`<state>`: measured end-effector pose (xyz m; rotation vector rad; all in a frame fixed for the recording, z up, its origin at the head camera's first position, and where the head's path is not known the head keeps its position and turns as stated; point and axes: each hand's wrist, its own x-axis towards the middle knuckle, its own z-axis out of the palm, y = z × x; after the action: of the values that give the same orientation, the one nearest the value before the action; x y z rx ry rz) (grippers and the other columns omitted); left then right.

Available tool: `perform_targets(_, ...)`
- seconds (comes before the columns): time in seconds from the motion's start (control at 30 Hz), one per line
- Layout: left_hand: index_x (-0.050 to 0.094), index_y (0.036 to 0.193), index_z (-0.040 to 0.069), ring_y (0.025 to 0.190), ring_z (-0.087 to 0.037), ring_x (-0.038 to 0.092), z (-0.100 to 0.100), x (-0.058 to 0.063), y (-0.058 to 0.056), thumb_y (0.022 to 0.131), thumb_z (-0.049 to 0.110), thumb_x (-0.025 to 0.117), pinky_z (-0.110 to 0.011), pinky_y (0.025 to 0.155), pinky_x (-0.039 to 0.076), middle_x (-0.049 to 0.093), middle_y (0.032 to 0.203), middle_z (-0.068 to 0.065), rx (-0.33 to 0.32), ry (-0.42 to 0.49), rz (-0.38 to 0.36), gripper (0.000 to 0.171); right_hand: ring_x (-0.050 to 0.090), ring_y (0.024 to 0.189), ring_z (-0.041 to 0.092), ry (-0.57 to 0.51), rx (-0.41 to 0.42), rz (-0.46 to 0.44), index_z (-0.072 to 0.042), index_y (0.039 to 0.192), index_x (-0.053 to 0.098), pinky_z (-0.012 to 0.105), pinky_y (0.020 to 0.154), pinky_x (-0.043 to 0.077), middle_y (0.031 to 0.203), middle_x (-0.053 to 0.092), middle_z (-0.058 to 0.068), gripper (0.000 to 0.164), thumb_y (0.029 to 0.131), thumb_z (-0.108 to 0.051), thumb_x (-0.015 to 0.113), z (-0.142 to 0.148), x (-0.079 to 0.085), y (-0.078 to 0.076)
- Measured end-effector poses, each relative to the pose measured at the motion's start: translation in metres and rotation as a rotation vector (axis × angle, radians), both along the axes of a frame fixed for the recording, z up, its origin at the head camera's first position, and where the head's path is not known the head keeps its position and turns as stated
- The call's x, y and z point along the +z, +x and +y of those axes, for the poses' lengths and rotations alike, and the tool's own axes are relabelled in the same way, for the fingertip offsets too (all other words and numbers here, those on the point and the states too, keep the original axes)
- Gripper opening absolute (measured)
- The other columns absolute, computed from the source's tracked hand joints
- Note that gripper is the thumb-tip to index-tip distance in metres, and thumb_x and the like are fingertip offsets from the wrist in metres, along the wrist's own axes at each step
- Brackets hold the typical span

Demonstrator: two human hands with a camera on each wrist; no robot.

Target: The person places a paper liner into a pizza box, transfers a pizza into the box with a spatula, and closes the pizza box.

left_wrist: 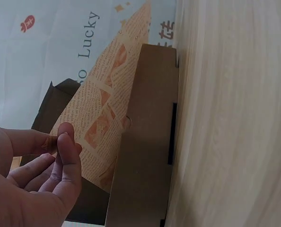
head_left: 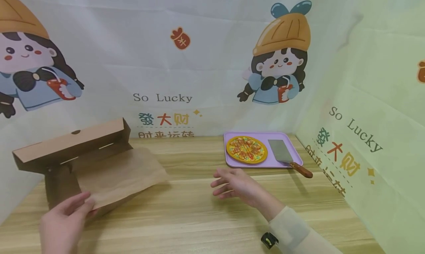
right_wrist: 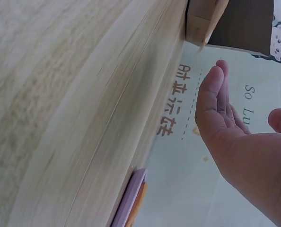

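The left hand pinches the near edge of a sheet of brown paper between thumb and fingers, and the sheet stretches over an open cardboard box at the left of the wood-grain table. In the left wrist view the paper's face carries reddish pictures and dense lines of newspaper-style print, too small to read. The right hand is empty, its fingers loosely extended above the table, near a purple tray. On that tray lie a pizza and, just to its right, a spatula whose brown handle reaches past the tray's near edge. The pale backdrop reads "So Lucky" in dark serif letters, with "發大财" in teal, red and gold beneath, then a dashed line and brown characters, "时来运转", cut off at the table in the head view; the same wording slants across the right-hand wall
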<state>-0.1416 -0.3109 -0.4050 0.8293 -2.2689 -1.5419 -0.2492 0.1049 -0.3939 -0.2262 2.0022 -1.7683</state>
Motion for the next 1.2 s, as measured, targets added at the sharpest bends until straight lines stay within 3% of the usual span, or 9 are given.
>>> perform_targets(0.17, 0.064, 0.146, 0.009, 0.068, 0.021, 0.062, -0.013, 0.000, -0.002, 0.104, 0.038, 0.069, -0.004, 0.066, 0.047, 0.063, 0.070, 0.044, 0.015, -0.042, -0.031, 0.052, 0.078, 0.096, 0.021, 0.040, -0.020, 0.036, 0.008, 0.143, 0.055, 0.038, 0.087, 0.067, 0.128, 0.071, 0.026, 0.058, 0.113, -0.041, 0.052, 0.002, 0.000, 0.002)
perform_targets(0.33, 0.065, 0.146, 0.015, 0.066, 0.016, 0.067, -0.025, 0.004, -0.005, 0.104, 0.035, 0.068, -0.002, 0.063, 0.046, 0.059, 0.071, 0.047, 0.042, 0.015, -0.013, 0.046, 0.078, 0.098, 0.023, 0.061, -0.040, 0.058, 0.009, 0.141, 0.056, 0.039, 0.088, 0.067, 0.130, 0.070, 0.028, 0.053, 0.114, -0.036, 0.050, 0.007, 0.002, 0.003)
perform_targets(0.67, 0.057, 0.152, 0.009, 0.061, 0.014, 0.066, -0.046, 0.004, -0.004, 0.105, 0.039, 0.065, -0.009, 0.069, 0.054, 0.056, 0.067, 0.045, 0.071, 0.001, -0.059, 0.056, 0.077, 0.095, 0.020, 0.061, -0.038, 0.074, 0.012, 0.142, 0.053, 0.038, 0.088, 0.067, 0.131, 0.069, 0.029, 0.054, 0.115, -0.034, 0.046, 0.015, 0.001, 0.003)
perform_targets(0.7, 0.057, 0.152, 0.007, 0.060, 0.014, 0.066, -0.047, 0.004, -0.005, 0.105, 0.038, 0.065, -0.005, 0.059, 0.046, 0.055, 0.067, 0.045, 0.074, 0.002, -0.055, 0.056, 0.077, 0.095, 0.019, 0.063, -0.037, 0.073, 0.012, 0.142, 0.053, 0.038, 0.088, 0.067, 0.131, 0.070, 0.028, 0.053, 0.115, -0.034, 0.046, 0.016, 0.001, 0.003)
perform_targets(0.8, 0.057, 0.151, 0.003, 0.060, 0.015, 0.064, -0.050, 0.002, -0.007, 0.106, 0.035, 0.064, -0.006, 0.058, 0.048, 0.057, 0.069, 0.041, 0.066, -0.023, -0.058, 0.056, 0.077, 0.095, 0.019, 0.070, -0.034, 0.072, 0.011, 0.142, 0.054, 0.038, 0.088, 0.067, 0.128, 0.071, 0.025, 0.053, 0.116, -0.033, 0.045, 0.016, 0.001, 0.004)
perform_targets(0.87, 0.058, 0.150, 0.003, 0.068, 0.019, 0.058, -0.053, 0.001, -0.008, 0.106, 0.037, 0.063, -0.009, 0.074, 0.050, 0.062, 0.072, 0.038, 0.061, -0.079, -0.091, 0.056, 0.077, 0.095, 0.019, 0.074, -0.033, 0.071, 0.011, 0.143, 0.054, 0.038, 0.088, 0.067, 0.127, 0.071, 0.024, 0.053, 0.116, -0.034, 0.045, 0.016, 0.002, 0.004)
perform_targets(1.0, 0.059, 0.149, 0.003, 0.115, -0.020, 0.068, -0.056, -0.001, -0.010, 0.106, 0.038, 0.060, -0.044, 0.110, 0.048, 0.084, 0.103, -0.001, 0.030, -0.193, -0.149, 0.055, 0.077, 0.095, 0.019, 0.070, -0.029, 0.062, 0.011, 0.143, 0.054, 0.038, 0.088, 0.066, 0.127, 0.071, 0.023, 0.055, 0.115, -0.036, 0.046, 0.016, 0.001, 0.004)
perform_targets(1.1, 0.059, 0.147, -0.001, 0.138, -0.049, 0.052, -0.056, -0.003, -0.011, 0.107, 0.033, 0.058, -0.062, 0.110, 0.043, 0.074, 0.128, -0.026, -0.021, -0.266, -0.146, 0.053, 0.077, 0.094, 0.019, 0.066, -0.030, 0.053, 0.011, 0.143, 0.054, 0.037, 0.087, 0.066, 0.127, 0.071, 0.023, 0.055, 0.115, -0.036, 0.047, 0.017, -0.001, 0.004)
perform_targets(1.2, 0.059, 0.144, -0.005, 0.134, -0.054, 0.055, -0.054, -0.003, -0.012, 0.108, 0.029, 0.056, -0.061, 0.103, 0.045, 0.070, 0.131, -0.031, -0.075, -0.359, -0.139, 0.050, 0.077, 0.093, 0.018, 0.065, -0.035, 0.047, 0.011, 0.143, 0.054, 0.036, 0.086, 0.066, 0.126, 0.071, 0.022, 0.056, 0.115, -0.036, 0.047, 0.017, -0.002, 0.004)
